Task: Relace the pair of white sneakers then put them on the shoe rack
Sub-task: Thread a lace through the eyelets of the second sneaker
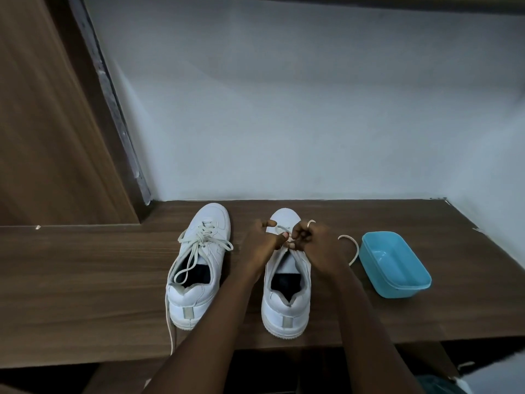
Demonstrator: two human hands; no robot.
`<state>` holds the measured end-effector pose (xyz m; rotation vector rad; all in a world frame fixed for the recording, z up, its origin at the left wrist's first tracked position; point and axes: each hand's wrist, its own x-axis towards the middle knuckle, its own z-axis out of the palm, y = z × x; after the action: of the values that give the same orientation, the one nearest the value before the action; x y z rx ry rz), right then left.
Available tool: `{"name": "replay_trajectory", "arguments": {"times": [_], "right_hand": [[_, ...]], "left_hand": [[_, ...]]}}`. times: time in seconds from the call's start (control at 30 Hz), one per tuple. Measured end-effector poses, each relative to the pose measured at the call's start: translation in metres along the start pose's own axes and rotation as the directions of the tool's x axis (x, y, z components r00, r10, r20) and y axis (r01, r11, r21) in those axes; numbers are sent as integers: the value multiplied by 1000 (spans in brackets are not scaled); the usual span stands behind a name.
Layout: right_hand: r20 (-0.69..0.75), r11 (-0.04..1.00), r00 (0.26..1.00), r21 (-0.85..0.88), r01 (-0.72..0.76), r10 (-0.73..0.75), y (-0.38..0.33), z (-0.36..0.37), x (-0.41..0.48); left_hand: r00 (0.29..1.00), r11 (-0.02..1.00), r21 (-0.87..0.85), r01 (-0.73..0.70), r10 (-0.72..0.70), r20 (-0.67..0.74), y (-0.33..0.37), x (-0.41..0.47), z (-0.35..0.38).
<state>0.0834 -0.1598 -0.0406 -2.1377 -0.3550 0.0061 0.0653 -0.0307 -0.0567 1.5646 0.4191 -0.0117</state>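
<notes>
Two white sneakers stand side by side on a brown wooden surface, toes pointing away from me. The left sneaker has its lace threaded, with loose ends trailing over its opening and past the front edge. Over the eyelets of the right sneaker, my left hand rests on the shoe's left side with fingers curled and the thumb against the eyelets. My right hand pinches the white lace, which loops above the fingers and trails out to the right.
A light blue plastic container with nothing visible inside sits right of the right sneaker. A pale wall rises behind the surface, and a wooden panel stands at the left. Dark space lies below the front edge.
</notes>
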Motion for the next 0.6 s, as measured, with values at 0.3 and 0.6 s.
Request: {"name": "replay_trajectory", "arguments": {"times": [0.3, 0.6], "right_hand": [[-23, 985, 1000, -172, 1, -6, -2, 7, -1], [-165, 877, 977, -478, 38, -132, -3, 10, -4]], "left_hand": [[997, 993, 104, -56, 60, -39, 5, -6, -2], [988, 986, 117, -119, 106, 112, -4, 2, -7]]}}
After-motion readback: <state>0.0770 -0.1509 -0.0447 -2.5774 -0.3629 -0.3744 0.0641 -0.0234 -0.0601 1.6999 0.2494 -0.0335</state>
